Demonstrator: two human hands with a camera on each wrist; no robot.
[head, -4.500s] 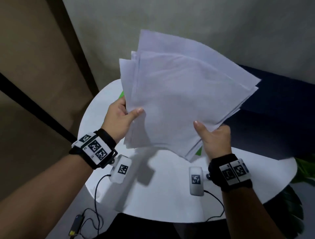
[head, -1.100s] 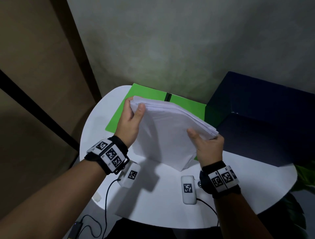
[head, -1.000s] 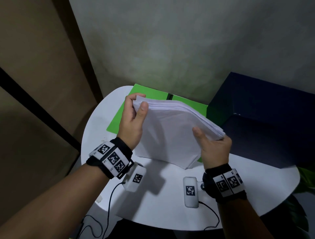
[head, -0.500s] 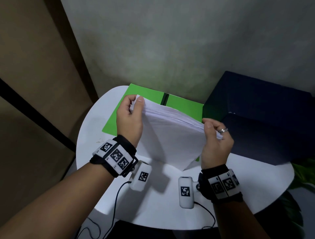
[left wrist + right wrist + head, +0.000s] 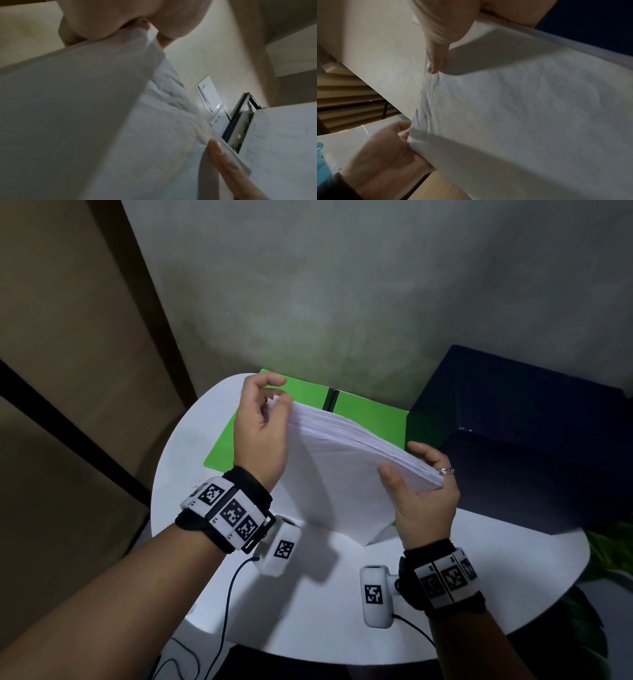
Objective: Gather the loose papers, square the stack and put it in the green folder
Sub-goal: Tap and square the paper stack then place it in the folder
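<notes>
A thick white paper stack point(image 5: 342, 474) stands tilted, its lower corner on the round white table point(image 5: 308, 611). My left hand point(image 5: 263, 422) holds its upper left corner, index finger lifted above the edge. My right hand point(image 5: 421, 494) grips the right end, thumb on the near face and ringed fingers behind. The green folder point(image 5: 370, 416) lies open and flat behind the stack, partly hidden by it. In the left wrist view the sheets point(image 5: 85, 121) fill the frame under my palm point(image 5: 137, 20). In the right wrist view my thumb point(image 5: 440, 40) presses the paper point(image 5: 522, 108).
A dark blue box point(image 5: 531, 440) stands at the table's back right, close to the folder and my right hand. A grey wall rises just behind the table. Green plant leaves point(image 5: 609, 542) show at the right edge. A black cable point(image 5: 226, 611) hangs off the front left.
The fanned sheets of 4.5 s ago are now one compact stack, lowered to the table. In the last half second my right thumb went to the near face and my left index finger lifted.
</notes>
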